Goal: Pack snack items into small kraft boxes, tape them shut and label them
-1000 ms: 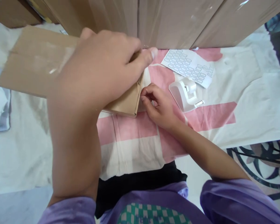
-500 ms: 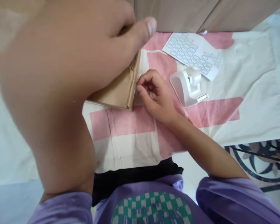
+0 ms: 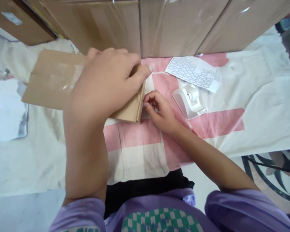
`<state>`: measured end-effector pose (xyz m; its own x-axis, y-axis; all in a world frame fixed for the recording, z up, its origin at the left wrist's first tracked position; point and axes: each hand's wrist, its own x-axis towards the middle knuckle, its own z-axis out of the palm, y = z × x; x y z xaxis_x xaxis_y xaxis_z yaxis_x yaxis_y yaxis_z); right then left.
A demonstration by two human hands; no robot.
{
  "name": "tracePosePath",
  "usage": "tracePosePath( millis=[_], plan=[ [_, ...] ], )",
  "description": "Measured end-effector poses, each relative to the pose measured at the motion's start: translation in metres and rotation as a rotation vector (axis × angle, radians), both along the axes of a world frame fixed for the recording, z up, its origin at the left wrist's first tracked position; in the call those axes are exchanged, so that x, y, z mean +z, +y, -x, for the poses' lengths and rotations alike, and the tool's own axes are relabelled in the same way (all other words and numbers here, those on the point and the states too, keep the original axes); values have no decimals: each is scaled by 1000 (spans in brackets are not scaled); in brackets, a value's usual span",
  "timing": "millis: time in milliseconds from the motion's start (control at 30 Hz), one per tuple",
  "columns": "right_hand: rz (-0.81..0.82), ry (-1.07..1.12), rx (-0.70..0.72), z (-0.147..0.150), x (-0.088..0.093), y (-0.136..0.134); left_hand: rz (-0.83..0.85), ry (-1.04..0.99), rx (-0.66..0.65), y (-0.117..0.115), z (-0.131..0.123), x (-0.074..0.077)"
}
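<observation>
A flat brown cardboard box (image 3: 53, 78) with clear tape on it lies on the pink and white cloth (image 3: 140, 151). My left hand (image 3: 106, 83) rests on top of its right end, fingers curled over the far edge and gripping it. My right hand (image 3: 158, 109) is at the box's open right end, fingers pinched together against the edge; what they pinch is too small to make out. A white tape dispenser (image 3: 189, 100) lies just right of my right hand, with a white sheet of small blue-edged labels (image 3: 195, 72) behind it.
Large taped cardboard cartons (image 3: 164, 25) stand along the far side. White fabric (image 3: 4, 109) lies at the left. A patterned floor with a black cable (image 3: 270, 164) shows at the lower right. My purple sleeves and lap fill the bottom edge.
The view dipped and came back up, so my left hand looks smaller again. My left hand stays on the box; my right hand stays pinched at the box's right end.
</observation>
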<state>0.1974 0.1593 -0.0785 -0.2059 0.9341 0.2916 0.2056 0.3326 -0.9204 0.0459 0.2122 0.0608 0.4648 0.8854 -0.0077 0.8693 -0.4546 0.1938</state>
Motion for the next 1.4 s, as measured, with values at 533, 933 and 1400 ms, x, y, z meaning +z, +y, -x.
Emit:
tracePosePath(
  millis=[533,933,1400],
  plan=[
    [52,83,24,0,2,-2,-20,-12,-1,1,1,-1],
    [137,96,3,1,2,-5,-90,-32,-51,4,2,-9],
    [133,120,1,-3,-2,-2,-104,-16,-71,2,1,-9]
  ],
)
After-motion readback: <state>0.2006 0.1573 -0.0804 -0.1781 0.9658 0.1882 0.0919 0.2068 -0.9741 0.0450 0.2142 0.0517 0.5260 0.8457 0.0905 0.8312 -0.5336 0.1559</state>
